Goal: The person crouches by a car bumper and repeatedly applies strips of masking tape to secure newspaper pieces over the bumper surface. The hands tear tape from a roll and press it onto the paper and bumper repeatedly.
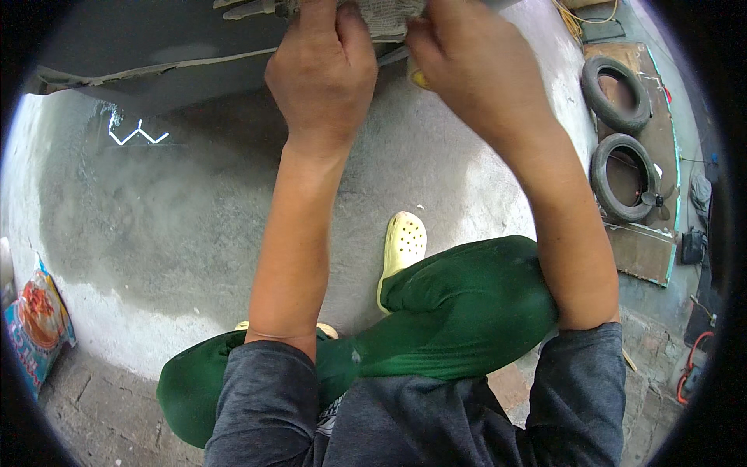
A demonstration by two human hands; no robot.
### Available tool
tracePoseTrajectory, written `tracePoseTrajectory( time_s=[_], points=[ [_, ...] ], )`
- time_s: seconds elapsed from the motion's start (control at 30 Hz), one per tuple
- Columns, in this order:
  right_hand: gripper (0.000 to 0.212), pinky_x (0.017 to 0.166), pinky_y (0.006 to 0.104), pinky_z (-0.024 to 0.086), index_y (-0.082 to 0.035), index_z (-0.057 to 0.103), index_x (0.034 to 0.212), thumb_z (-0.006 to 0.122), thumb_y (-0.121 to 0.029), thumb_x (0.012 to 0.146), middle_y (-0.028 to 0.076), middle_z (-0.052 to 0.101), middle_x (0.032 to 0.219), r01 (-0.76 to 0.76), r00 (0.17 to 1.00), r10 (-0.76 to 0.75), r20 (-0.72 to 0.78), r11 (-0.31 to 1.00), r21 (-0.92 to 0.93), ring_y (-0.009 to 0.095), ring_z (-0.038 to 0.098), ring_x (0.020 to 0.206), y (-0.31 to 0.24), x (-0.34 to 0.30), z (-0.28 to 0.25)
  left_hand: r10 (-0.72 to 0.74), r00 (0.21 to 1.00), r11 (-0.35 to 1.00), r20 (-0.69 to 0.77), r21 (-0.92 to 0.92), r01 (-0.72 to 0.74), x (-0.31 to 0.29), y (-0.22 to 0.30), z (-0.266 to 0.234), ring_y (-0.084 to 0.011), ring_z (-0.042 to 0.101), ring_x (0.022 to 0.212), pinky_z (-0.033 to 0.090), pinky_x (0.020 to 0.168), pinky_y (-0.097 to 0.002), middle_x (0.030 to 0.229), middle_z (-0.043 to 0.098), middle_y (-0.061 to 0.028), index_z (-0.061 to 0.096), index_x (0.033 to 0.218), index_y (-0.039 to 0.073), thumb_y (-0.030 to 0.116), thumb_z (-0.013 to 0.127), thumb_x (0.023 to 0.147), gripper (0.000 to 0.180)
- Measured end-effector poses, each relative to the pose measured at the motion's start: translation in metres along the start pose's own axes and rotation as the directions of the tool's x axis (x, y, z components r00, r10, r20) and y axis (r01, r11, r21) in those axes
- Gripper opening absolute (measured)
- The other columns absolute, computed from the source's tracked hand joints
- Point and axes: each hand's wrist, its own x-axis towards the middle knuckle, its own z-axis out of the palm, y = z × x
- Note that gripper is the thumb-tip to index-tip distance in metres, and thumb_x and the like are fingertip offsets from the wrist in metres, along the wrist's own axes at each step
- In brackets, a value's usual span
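Observation:
My left hand (323, 86) and my right hand (486, 74) are raised at the top of the picture, both with curled fingers. Between them is a piece of grey, coarse-woven cloth (395, 17), pinched at its two sides; my fingertips are partly cut off by the upper edge. The cloth lies against a large dark panel (163, 39) with a rough, pale lower edge. Left of the cloth, thin light-coloured prongs (243, 9) stick out, their kind unclear. Below the inner side of my right hand a small yellow thing (420, 79) shows, mostly hidden.
Beneath me is a grey concrete floor (194, 233). Two black tyres (616, 93) lie on a brown board (642, 257) at the right. A yellow cable (569, 19) is at the upper right. At the far left stands a colourful printed bag (39, 327). My yellow clog (405, 241) is below the hands.

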Motion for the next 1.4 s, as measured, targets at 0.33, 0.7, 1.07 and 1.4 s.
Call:
tracePoseTrajectory(
  time_s=[0.33,0.7,1.07,1.4],
  points=[
    [0.062,0.068,0.0410,0.053,-0.006,0.042,0.152,0.060,-0.006,0.092,0.018,0.070,0.087,-0.123,0.989,0.138,-0.048,0.963,0.238,0.034,0.068,0.069,0.019,-0.001,0.001,0.035,0.996,0.998,0.087,0.048,-0.039,0.004,0.012,0.001,-0.0385,0.073,0.086,0.058,0.073,-0.0444,0.106,0.073,-0.0210,0.059,0.144,0.010,0.006,0.059,0.094,0.050],
    [0.029,0.072,0.0329,0.054,0.001,0.059,0.117,0.066,-0.021,0.100,0.010,0.069,0.089,-0.128,0.981,0.166,-0.097,0.941,0.315,0.019,0.069,0.080,0.008,-0.016,-0.008,-0.060,0.997,0.935,0.049,-0.346,0.073,0.013,0.016,-0.001,-0.0397,0.069,0.071,0.057,0.061,-0.0469,0.088,0.070,-0.0201,0.061,0.137,0.012,0.009,0.062,0.092,0.045],
    [0.041,0.098,0.0309,0.048,0.003,0.059,0.128,0.067,-0.002,0.089,0.008,0.066,0.116,-0.427,0.902,0.243,0.358,0.633,0.646,0.015,0.061,0.105,0.001,-0.030,-0.053,-0.161,0.719,0.722,0.676,-0.415,0.553,0.023,0.013,-0.038,-0.0112,0.065,0.087,0.052,0.081,-0.0271,0.094,0.071,-0.0055,0.070,0.102,0.000,0.020,0.074,0.087,0.025],
    [0.026,0.078,0.0285,0.053,0.003,0.066,0.110,0.077,-0.010,0.091,0.008,0.071,0.091,-0.396,0.906,0.245,0.344,0.777,0.489,0.011,0.065,0.084,0.008,-0.025,-0.051,-0.215,0.734,0.654,0.645,-0.463,0.598,0.024,0.029,-0.030,-0.0180,0.070,0.086,0.056,0.081,-0.0320,0.093,0.075,-0.0102,0.073,0.100,-0.001,0.016,0.073,0.089,0.021]
  ],
)
